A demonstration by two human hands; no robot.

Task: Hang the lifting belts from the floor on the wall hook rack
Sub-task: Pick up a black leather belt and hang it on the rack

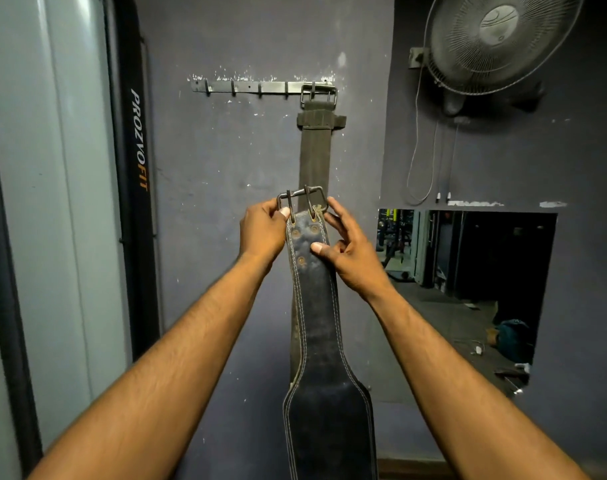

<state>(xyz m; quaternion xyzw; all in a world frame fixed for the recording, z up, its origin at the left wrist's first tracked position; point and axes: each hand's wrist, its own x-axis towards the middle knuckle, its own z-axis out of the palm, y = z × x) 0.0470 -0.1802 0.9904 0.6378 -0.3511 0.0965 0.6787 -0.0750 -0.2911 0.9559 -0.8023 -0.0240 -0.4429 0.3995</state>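
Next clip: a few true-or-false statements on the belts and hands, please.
1. The left hand and right hand both grip the black stitched leather belt near its metal buckle. True.
2. The grey metal wall hook rack carries nothing. False: an olive fabric belt hangs from its right end.
3. The leather belt's buckle sits on a hook. False: it is held below the rack.
4. A round caged wall fan is mounted up and right of the rack. True.
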